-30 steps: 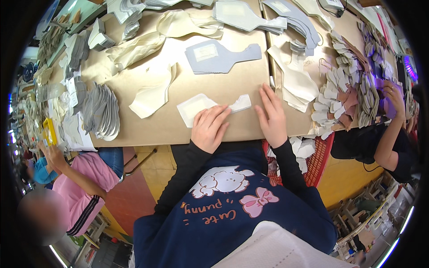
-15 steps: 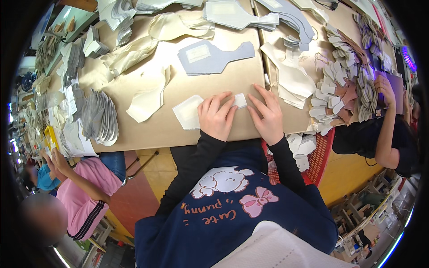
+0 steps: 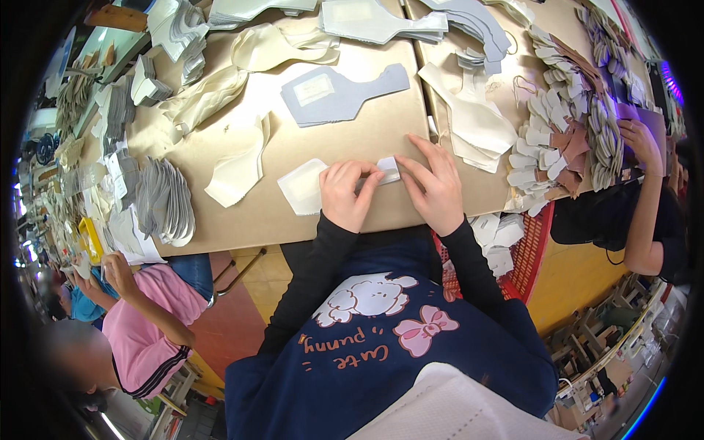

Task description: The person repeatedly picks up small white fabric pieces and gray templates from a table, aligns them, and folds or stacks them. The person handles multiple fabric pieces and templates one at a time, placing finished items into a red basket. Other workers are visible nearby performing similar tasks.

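Over the near part of the tabletop, my left hand (image 3: 346, 194) has its thumb and fingers closed on the left edge of a small white rectangular piece (image 3: 389, 170). My right hand (image 3: 438, 187) lies at the other end of that piece, fingers stretched and apart, fingertips at its right edge. Partly behind my left hand lies a white angular cut piece (image 3: 299, 191) with a pale patch. Beyond both hands sits a grey-blue cut piece (image 3: 341, 95) with a cream rectangle on it. A cream fabric-like piece (image 3: 238, 172) lies flat to the left.
Stacked grey pieces (image 3: 163, 199) stand at the table's left. Cream pieces (image 3: 469, 110) lie right of a table seam, with piles of small pieces (image 3: 546, 139) farther right. A red basket (image 3: 532, 253) is below the edge. Co-workers sit at left, in a pink shirt (image 3: 150, 315), and right.
The small white piece now tilts a little, with my left thumb and fingers closer on it. My right fingers have moved in to its edge. The view has shifted slightly.
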### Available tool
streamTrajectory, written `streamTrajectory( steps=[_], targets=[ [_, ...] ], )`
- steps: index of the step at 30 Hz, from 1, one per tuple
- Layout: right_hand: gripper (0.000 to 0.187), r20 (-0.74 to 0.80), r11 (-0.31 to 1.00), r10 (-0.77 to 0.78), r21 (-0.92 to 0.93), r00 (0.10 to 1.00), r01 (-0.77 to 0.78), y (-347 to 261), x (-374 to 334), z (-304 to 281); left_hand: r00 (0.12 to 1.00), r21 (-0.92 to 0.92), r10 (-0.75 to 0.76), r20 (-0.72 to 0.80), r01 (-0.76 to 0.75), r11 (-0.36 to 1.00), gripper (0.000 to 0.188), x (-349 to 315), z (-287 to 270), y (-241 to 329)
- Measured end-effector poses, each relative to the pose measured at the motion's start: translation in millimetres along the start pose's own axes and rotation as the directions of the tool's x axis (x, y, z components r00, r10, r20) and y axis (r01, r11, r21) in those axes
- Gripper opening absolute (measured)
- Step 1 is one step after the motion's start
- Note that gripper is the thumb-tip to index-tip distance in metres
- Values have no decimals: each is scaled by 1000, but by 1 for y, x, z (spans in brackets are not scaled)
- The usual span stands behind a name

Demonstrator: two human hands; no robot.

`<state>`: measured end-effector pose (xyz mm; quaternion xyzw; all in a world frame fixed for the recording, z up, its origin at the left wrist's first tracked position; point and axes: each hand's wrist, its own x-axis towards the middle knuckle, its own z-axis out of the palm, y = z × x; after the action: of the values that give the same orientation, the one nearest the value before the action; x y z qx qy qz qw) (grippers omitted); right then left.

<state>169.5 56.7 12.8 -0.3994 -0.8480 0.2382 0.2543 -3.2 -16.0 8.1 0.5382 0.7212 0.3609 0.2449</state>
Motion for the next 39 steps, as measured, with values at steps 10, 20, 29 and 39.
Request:
streamTrajectory(
  steps=[10, 20, 29, 39],
  targets=[
    [24, 16, 1000, -25, 8, 1000, 25, 1, 1, 1, 998, -41, 47, 35, -45, 998, 10, 2, -4, -5],
    [16, -65, 992, 20, 127, 998, -12, 2, -2, 0, 999, -29, -33, 11, 33, 999, 10, 5, 2, 3],
    [14, -47, 991, 0, 131, 999, 6, 2, -2, -2, 996, -27, 81, 37, -80, 996, 7, 5, 5, -3],
    [10, -22, 991, -34, 127, 999, 37, 1, 0, -5, 995, 30, 99, 26, -99, 995, 11, 4, 6, -2]
  ],
)
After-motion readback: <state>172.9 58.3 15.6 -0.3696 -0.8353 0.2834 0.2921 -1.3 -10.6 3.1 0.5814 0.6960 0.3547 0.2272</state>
